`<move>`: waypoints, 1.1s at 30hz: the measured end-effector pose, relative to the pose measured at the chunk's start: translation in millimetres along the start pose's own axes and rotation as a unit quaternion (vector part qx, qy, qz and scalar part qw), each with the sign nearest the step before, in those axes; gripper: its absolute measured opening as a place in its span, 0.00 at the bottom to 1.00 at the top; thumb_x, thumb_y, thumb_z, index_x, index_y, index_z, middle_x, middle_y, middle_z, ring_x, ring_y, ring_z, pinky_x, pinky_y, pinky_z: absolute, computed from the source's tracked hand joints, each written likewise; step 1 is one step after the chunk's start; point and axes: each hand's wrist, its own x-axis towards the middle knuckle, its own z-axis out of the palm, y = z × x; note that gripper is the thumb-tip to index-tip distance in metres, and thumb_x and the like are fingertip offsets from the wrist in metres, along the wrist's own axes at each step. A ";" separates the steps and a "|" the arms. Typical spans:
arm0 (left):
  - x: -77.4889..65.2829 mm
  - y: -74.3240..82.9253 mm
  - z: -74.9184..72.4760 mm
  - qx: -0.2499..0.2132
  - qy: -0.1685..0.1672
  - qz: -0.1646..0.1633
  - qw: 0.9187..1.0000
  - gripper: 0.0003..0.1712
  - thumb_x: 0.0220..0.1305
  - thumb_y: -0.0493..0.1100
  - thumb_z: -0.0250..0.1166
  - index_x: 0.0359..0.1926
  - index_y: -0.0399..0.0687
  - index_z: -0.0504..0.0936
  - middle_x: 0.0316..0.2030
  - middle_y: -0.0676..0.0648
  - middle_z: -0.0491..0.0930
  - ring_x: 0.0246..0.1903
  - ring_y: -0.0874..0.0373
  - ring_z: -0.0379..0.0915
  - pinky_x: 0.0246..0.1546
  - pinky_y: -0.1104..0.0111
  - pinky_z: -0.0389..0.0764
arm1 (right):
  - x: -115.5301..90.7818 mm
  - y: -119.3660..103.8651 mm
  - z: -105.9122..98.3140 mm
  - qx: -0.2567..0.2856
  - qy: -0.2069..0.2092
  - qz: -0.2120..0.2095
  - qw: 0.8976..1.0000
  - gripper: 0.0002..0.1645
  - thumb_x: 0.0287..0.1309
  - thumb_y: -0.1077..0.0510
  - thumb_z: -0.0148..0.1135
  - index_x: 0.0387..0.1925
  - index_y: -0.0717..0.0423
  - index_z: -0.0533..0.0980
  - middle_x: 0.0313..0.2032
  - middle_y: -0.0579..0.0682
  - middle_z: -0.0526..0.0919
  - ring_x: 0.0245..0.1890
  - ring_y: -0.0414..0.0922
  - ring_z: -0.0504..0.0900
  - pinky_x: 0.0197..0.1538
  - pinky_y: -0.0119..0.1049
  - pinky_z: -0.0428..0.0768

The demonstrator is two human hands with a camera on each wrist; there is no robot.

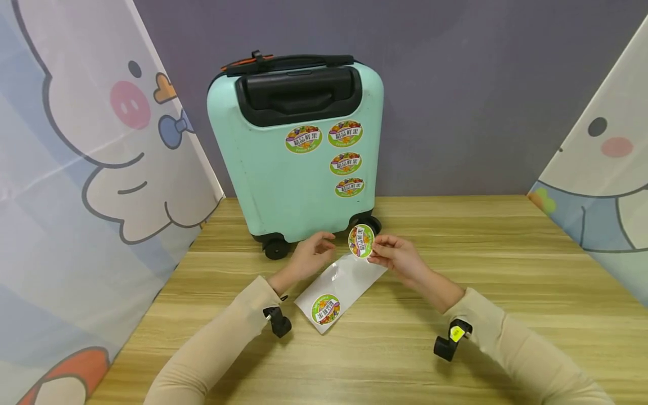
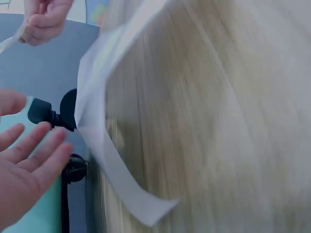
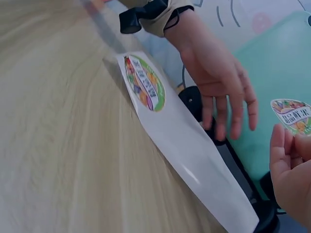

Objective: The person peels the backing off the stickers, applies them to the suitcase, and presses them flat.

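Note:
Between thumb and fingers, my right hand (image 1: 400,259) pinches an oval fruit sticker (image 1: 361,241) by its edge, just in front of a suitcase wheel. My left hand (image 1: 310,256) holds nothing; its fingers are loosely bent above the backing sheet in the head view and look spread and relaxed in the left wrist view (image 2: 29,170). Below both hands lies the white glossy backing sheet (image 1: 349,281), curling up from the table, with one sticker (image 1: 325,309) at its near end. The mint-green suitcase (image 1: 283,180) stands upright behind, bearing several matching stickers (image 1: 349,187) on its right side.
The suitcase has a black handle recess (image 1: 301,95) and black wheels (image 1: 275,248). It stands on a wood-grain table (image 1: 455,236) before a grey back wall (image 1: 455,101). Cartoon-printed panels (image 1: 101,169) flank both sides. A black wrist camera (image 1: 445,347) hangs from the right sleeve.

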 end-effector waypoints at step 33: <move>-0.3 26.6 17.9 -0.291 0.157 0.011 0.944 0.10 0.62 0.25 0.64 0.45 0.21 0.81 0.40 0.32 0.84 0.30 0.63 0.81 0.35 0.69 0.84 | 8.5 19.1 37.4 0.171 0.036 0.003 0.985 0.19 0.72 0.74 0.42 0.33 0.57 0.76 0.36 0.52 0.81 0.39 0.42 0.84 0.53 0.34 0.81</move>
